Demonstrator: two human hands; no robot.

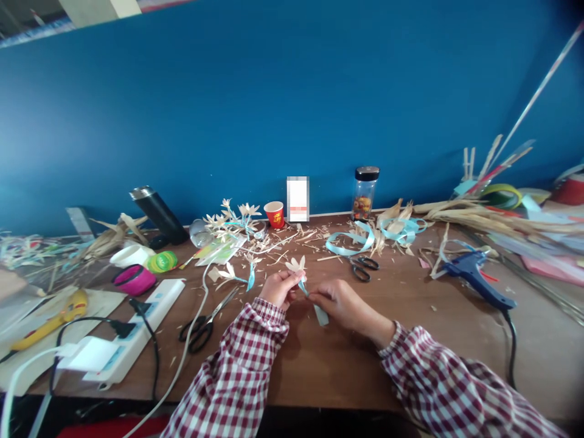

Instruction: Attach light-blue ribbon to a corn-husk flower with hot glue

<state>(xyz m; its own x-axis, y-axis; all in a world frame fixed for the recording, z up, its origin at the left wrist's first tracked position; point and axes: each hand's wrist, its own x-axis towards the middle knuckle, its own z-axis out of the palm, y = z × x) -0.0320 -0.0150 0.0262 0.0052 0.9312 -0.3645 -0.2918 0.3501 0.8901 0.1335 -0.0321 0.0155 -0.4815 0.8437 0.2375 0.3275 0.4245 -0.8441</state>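
Observation:
A pale craft flower (296,265), with petals like dried corn husk, points up between my hands at the middle of the table. My left hand (279,288) pinches it just below the petals. My right hand (340,304) is closed on a light blue strip (322,315) that meets the flower's stem; the strip's loose end hangs under the fingers. To the left lies another such flower with a blue-wrapped stem (250,277). Black-handled scissors (203,328) rest beside my left forearm, and a second pair (362,267) lies beyond my right hand.
A blue glue gun (477,271) with a cord lies at right, near dried husks (456,213). Blue ribbon (351,246), a red paper cup (275,215) and a jar (365,193) stand toward the blue partition. A power strip (146,328) with cables occupies the left side.

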